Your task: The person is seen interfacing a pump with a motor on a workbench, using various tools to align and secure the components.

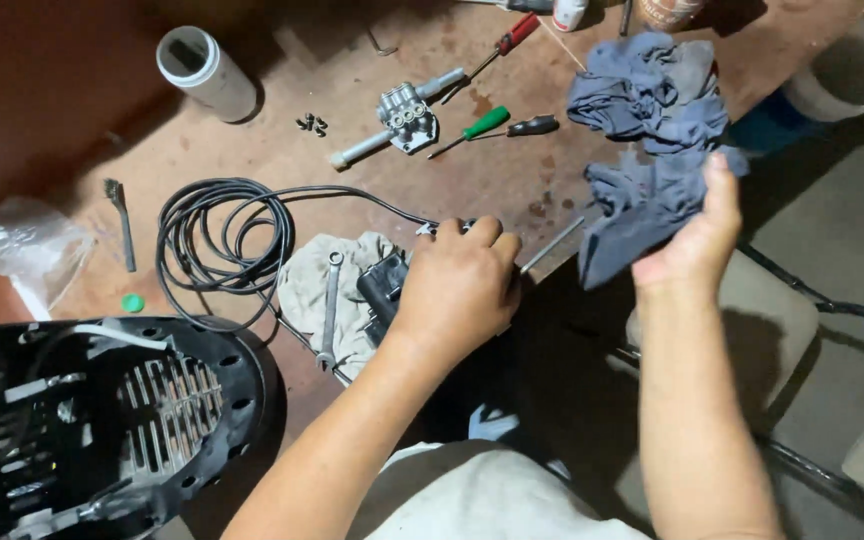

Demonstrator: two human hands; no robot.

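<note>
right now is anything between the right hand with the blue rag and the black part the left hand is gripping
Nothing visible does. The right hand holds the blue rag just beside the left hand, which covers the black part. Only a thin metal rod lies on the table edge between them.

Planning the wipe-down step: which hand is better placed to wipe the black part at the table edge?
Right, probably. The right hand already grips the blue-grey rag; the left hand rests on the black part, steadying it.
</note>
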